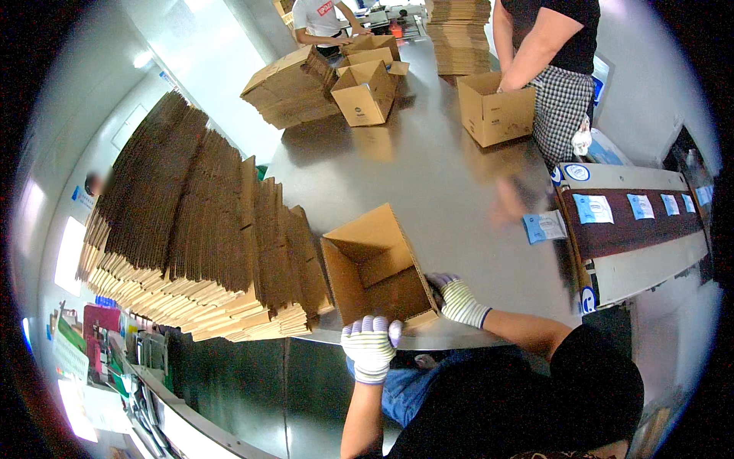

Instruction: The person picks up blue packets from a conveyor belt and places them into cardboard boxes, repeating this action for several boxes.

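An open cardboard box (386, 264) stands on the metal table in front of me, its opening facing up and toward me; its inside looks bare. My left hand (371, 348), in a white glove with dark stripes, curls its fingers over the box's near left edge. At the box's right side, my right hand (461, 301), gloved alike, grips the near right edge. Some of its fingertips are hidden against the cardboard.
Tall stacks of flattened cardboard (176, 206) rise close on the left. To the right, a conveyor (642, 256) carries several blue-and-white packets (594, 209); another packet (544, 228) hangs past its end. Two people work across the metal table (367, 168) beside open boxes (497, 115).
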{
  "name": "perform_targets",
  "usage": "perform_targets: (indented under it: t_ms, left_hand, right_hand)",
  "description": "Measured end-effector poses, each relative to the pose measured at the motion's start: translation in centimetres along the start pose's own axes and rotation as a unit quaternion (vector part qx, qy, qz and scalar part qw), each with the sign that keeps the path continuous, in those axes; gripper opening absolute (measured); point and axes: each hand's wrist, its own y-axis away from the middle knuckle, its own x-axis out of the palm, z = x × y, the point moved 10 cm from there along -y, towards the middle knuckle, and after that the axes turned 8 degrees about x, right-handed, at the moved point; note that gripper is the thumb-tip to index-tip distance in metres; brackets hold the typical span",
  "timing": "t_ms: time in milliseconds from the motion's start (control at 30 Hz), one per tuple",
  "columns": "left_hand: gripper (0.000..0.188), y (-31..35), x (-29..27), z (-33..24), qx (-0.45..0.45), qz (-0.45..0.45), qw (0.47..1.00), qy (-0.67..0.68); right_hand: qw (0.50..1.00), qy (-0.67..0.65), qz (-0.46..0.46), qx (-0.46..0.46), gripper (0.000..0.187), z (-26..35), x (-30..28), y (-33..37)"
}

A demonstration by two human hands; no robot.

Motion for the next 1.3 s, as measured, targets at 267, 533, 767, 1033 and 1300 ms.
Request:
perform_targets:
  t_ms: [267,533,767,1033,1300]
  left_hand:
    - [0.018,0.0,-0.3,-0.2,0.006,-0.025,1.0,-0.003]
    - [0.016,0.0,-0.4,-0.1,0.003,-0.019,1.0,0.011]
    - [0.014,0.8,0.5,-0.1,0.008,-0.005,1.0,-0.015]
    - [0.017,0.6,0.1,-0.4,0.002,-0.048,0.999,-0.024]
    - [0.016,0.5,0.0,-0.3,-0.003,-0.05,0.998,-0.025]
  right_hand:
    - [1.0,0.014,-0.009,-0.007,0.054,-0.1,0.1,-0.3]
    - [1.0,0.008,-0.021,-0.013,0.052,-0.4,0.5,-0.3]
    - [0.999,0.006,0.029,0.027,0.046,0.3,-0.1,-0.2]
    - [1.0,0.007,0.011,0.006,0.04,-0.4,0.9,-0.6]
    - [1.0,-0.002,0.014,0.014,0.049,-0.4,0.9,-0.7]
